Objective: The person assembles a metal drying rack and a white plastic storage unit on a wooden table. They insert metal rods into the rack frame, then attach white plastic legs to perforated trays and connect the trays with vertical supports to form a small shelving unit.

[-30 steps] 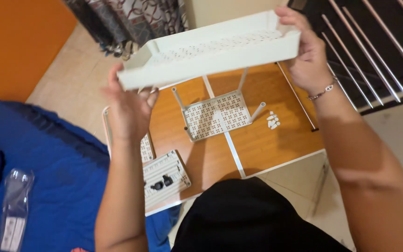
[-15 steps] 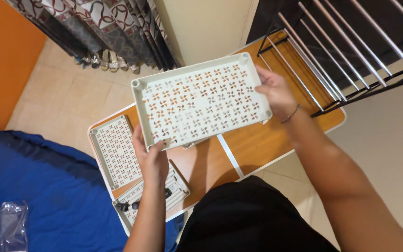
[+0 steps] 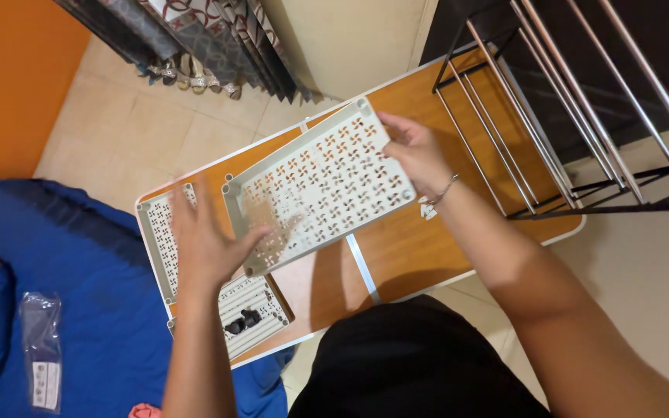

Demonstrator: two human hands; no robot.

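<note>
A white perforated plastic tray (image 3: 319, 190) lies flat, open side down, across the middle of the wooden folding table (image 3: 427, 248). My right hand (image 3: 416, 151) grips the tray's far right end, with a bracelet on that wrist. Blurred, with its fingers spread, my left hand (image 3: 207, 240) hovers over the tray's near left corner and holds nothing. A second perforated tray (image 3: 156, 232) lies at the table's left end, partly under my left hand. In front of it, a third tray (image 3: 261, 310) has small black parts (image 3: 241, 321) lying in it.
Small white fittings (image 3: 427, 210) lie on the table by my right wrist. A metal bar rack (image 3: 551, 116) stands on the table's right end. Blue bedding (image 3: 56, 294) with a clear plastic bag (image 3: 40, 348) is at the left. Patterned curtains (image 3: 218, 31) hang beyond.
The tray came down from being held up in both hands and now lies on the table. My left hand has let go and spread open; my right still holds the tray's end.
</note>
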